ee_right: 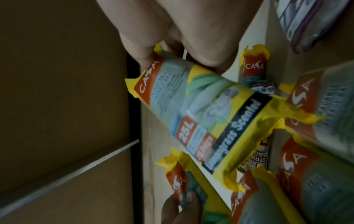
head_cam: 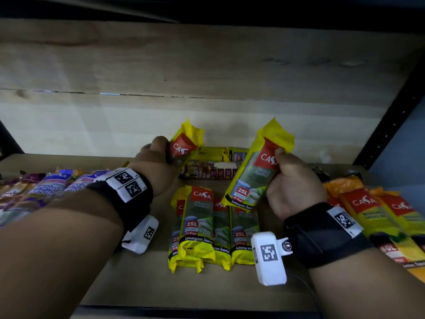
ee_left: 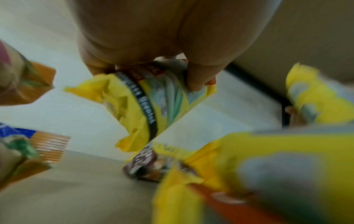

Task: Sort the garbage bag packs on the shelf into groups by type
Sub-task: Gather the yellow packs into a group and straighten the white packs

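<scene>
Left of centre in the head view, the left hand (head_cam: 158,162) grips one yellow pack (head_cam: 185,143); right of it, the right hand (head_cam: 292,183) grips another yellow pack (head_cam: 255,171), tilted long-axis over the yellow group (head_cam: 207,226) lying lower centre on the shelf (head_cam: 138,284), nearer the right hand.

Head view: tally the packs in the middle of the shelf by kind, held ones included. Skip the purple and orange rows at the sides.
Yellow lemongrass packs: 6, one in the left hand, one in the right hand, 4 lying in the front group
Yellow back pack, label partly hidden: 1
Brown drawstring pack: 1
Total: 8
</scene>
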